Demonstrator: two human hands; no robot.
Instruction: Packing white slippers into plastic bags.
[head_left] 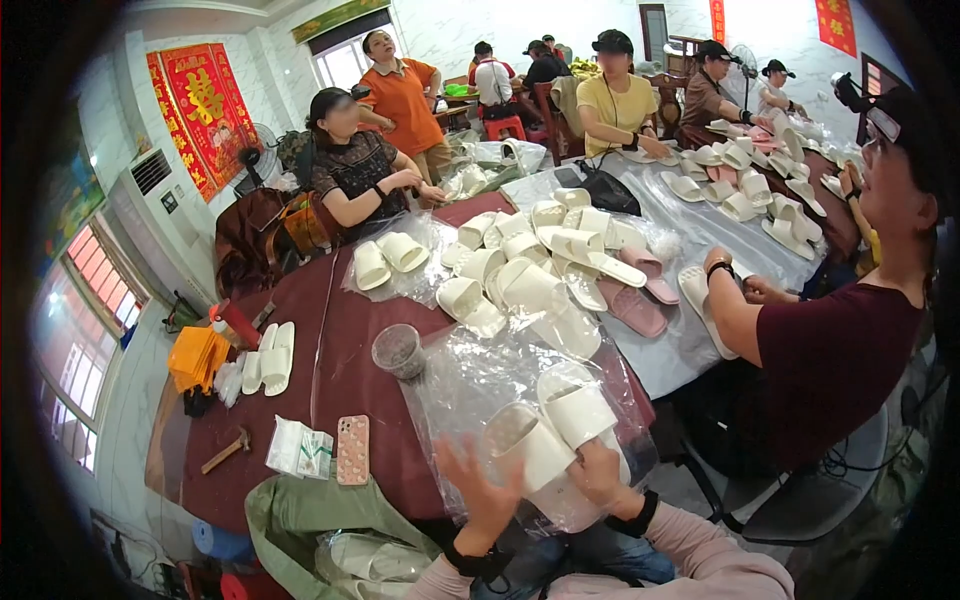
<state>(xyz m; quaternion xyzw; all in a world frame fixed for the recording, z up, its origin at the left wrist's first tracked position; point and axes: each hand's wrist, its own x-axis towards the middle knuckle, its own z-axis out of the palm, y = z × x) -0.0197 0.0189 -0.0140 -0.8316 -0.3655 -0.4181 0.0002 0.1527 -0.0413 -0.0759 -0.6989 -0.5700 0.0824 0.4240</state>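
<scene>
Head view: a pair of white slippers (pixel 550 425) is being held up over the near edge of the round table (pixel 330 300), just above a sheet of clear plastic bag (pixel 470 375) that is lying on the dark red cloth there. A slip looks possible: the pair is being gripped only from underneath by the right hand (pixel 600 475), so the upper slipper could be tipped off and dropped to the floor past the table's near edge. The thin plastic could also be snagged or dragged along with the soles, since it is being touched by them.

The right hand is being kept closed around the heel end of the slippers. The left hand (pixel 480 495) is being held wide apart, fingers spread, just beside the lower slipper and clasping nothing. A phone in a pink case (pixel 352 450) is lying near the table's near-left edge.
</scene>
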